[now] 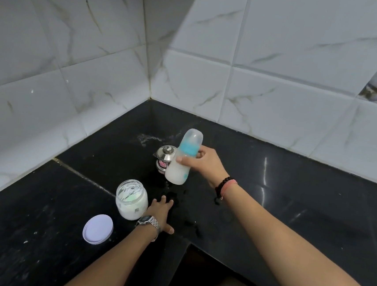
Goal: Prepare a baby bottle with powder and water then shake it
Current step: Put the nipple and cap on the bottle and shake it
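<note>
Lid: a pale lilac jar lid (98, 229) lay flat on the black counter (291, 210), nearest the camera, well below and to the left of the gripping hand.

Left hand: the left hand (160, 214), a metal wristwatch (149, 221) on its wrist, rested palm-down on the counter with fingers straight and spread, holding nothing, below and left of the grip.

Powder jar: an open glass jar (132, 199) holding white powder stood upright just beside the left hand, on its outer side, below and left of the bottle.

Spills: wet patches showed on the counter between the two hands.

Right hand: the right hand (200, 163), with a dark bead bracelet (221, 187) and a pink thread at the wrist, curled thumb and fingers round the middle of the baby bottle.

Baby bottle: the baby bottle (182, 158), capped with a clear dome over a turquoise collar and filled with milky white liquid, was held tilted, top leaning right; whether its base touched the counter could not be told.

Steel pot: a small lidded steel pot (164, 157) stood just behind and left of the bottle.

Backdrop: white marbled wall tiles (279, 94) met in a corner beyond the grip.
</note>
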